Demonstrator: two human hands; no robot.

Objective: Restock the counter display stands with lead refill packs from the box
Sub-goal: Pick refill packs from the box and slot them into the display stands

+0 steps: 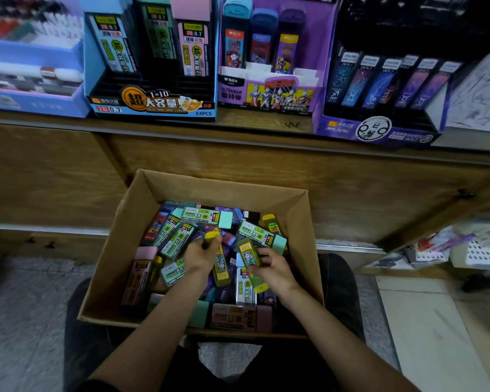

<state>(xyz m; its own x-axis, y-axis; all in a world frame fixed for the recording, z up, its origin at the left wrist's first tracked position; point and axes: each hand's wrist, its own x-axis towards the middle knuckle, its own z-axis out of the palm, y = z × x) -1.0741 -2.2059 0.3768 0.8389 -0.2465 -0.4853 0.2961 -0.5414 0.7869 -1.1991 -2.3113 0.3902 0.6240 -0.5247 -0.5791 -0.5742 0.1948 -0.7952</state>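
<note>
The dark purple stand [379, 128] at the right end of the desk [266, 124] is cut off by the top edge, and its upper part is lost in shadow. The pale blue tray [31, 100] at the left end is blurred, its contents unclear. Most print on the packs is too small to read. The left hand [201, 257] shows only its back, with its fingers curled round a yellow-capped pack [221, 268]. The right hand [276, 271] pinches a tilted yellow-green pack [248, 254] between thumb and fingers. Both hands are inside the cardboard box [136, 222], which rests on the person's legs below the desk's front edge. It holds a loose heap of lead refill packs [201, 216] with mint, pink, yellow and purple caps. On the desk, the blue stand [153, 107] holds three tall packs, and the purple stand [266, 94] beside it also holds three.
</note>
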